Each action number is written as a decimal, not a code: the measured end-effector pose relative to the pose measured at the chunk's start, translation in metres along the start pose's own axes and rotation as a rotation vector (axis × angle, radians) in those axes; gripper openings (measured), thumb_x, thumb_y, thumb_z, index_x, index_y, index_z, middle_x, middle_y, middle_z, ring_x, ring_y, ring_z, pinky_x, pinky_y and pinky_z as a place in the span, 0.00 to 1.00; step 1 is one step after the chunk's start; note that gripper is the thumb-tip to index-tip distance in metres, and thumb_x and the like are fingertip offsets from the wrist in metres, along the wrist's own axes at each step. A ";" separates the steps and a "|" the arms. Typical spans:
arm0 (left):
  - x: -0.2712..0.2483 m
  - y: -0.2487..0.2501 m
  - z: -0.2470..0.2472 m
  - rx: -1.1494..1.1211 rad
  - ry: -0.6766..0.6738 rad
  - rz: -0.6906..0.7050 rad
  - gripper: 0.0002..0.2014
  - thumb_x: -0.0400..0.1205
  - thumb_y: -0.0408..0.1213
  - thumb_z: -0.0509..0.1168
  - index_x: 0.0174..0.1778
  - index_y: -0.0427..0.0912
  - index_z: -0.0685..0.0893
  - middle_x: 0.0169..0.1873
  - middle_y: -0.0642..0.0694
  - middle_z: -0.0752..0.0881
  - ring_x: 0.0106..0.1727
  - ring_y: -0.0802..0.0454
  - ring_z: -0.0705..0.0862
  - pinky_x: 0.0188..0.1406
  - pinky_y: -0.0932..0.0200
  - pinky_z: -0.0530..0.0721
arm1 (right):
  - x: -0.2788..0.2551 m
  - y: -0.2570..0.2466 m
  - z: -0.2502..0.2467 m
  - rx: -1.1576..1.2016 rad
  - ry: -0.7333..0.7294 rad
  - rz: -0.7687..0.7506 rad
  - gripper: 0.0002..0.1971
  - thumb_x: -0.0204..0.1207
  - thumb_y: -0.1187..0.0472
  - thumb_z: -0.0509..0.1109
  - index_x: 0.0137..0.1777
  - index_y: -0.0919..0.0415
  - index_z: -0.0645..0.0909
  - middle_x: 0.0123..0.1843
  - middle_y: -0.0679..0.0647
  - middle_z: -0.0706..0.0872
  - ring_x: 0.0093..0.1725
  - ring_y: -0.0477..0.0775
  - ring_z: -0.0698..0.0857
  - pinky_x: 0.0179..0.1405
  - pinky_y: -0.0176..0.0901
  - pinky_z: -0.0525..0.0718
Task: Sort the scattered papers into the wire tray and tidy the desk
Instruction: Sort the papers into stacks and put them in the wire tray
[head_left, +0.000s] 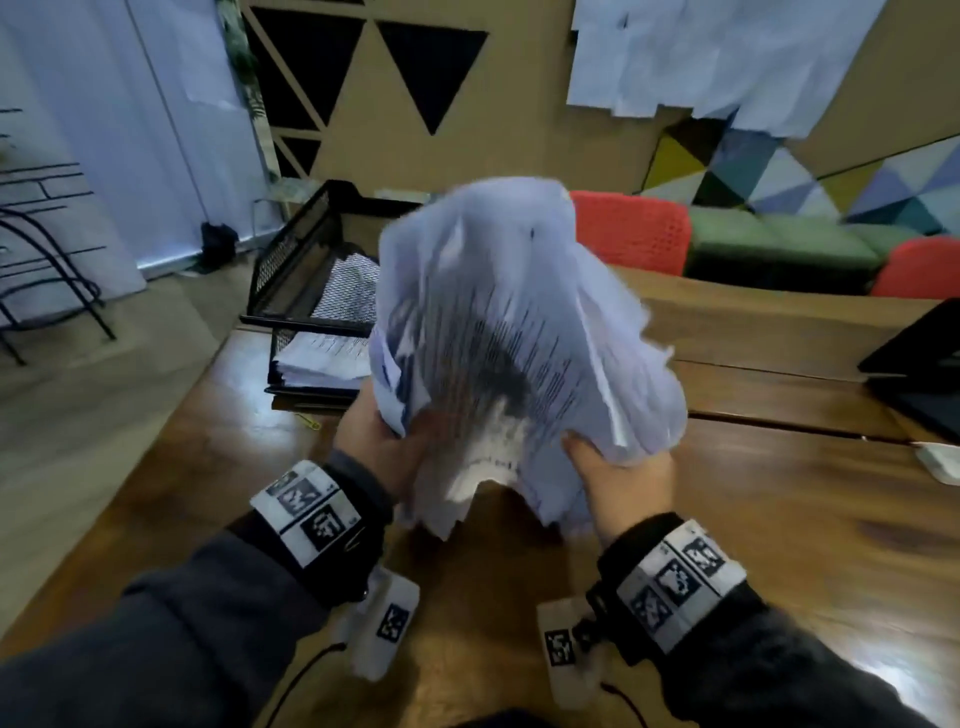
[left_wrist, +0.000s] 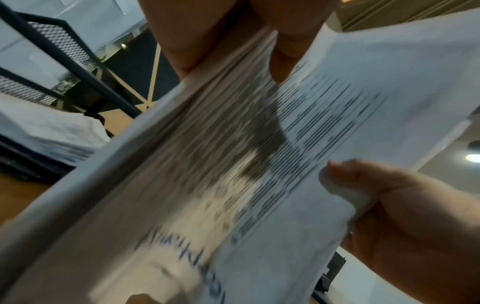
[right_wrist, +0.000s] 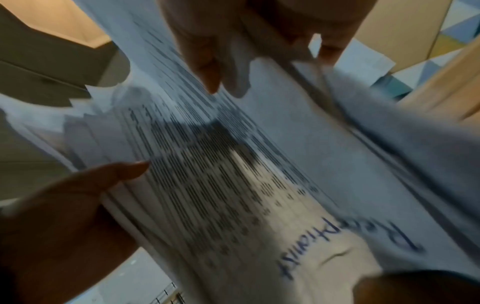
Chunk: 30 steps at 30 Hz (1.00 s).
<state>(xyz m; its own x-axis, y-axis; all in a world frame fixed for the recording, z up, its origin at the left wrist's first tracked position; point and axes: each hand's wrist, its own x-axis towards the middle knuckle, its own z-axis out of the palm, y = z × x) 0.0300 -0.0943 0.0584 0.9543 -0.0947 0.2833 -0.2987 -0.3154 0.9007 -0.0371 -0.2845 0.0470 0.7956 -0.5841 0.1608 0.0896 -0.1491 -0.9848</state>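
Both hands clamp one bundle of papers above the table: left hand grip and right hand grip curl round its lower edges.

A dark laptop lies at the right edge of the surface, with a small white object just nearer along that edge. Two red chairs stand behind the far edge, and a green sofa behind them. White sheets hang on the brown wall. A black metal chair stands on the floor at left.
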 end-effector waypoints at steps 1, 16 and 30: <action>-0.001 0.000 -0.001 -0.018 0.019 0.003 0.11 0.73 0.40 0.70 0.48 0.41 0.81 0.36 0.55 0.81 0.46 0.50 0.82 0.37 0.74 0.76 | 0.001 0.002 -0.003 -0.015 0.030 0.032 0.18 0.69 0.69 0.76 0.39 0.41 0.77 0.42 0.41 0.84 0.54 0.59 0.86 0.59 0.58 0.83; 0.022 0.024 -0.009 -0.367 -0.024 -0.145 0.12 0.77 0.24 0.65 0.35 0.47 0.84 0.26 0.56 0.88 0.33 0.62 0.87 0.25 0.67 0.83 | 0.048 -0.019 -0.026 0.257 -0.096 0.156 0.22 0.50 0.68 0.84 0.44 0.56 0.81 0.42 0.53 0.91 0.45 0.58 0.89 0.47 0.51 0.88; 0.001 0.031 -0.008 -0.196 0.112 -0.100 0.12 0.78 0.24 0.62 0.49 0.48 0.80 0.35 0.52 0.82 0.37 0.56 0.81 0.30 0.69 0.82 | 0.022 -0.037 -0.017 0.345 0.003 -0.042 0.15 0.66 0.77 0.74 0.41 0.55 0.87 0.39 0.48 0.92 0.44 0.54 0.90 0.49 0.45 0.87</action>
<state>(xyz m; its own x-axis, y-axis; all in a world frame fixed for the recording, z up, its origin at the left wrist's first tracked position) 0.0217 -0.0968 0.0898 0.9761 0.0360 0.2145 -0.2084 -0.1278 0.9697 -0.0334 -0.3051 0.0883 0.7853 -0.5853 0.2018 0.3201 0.1050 -0.9415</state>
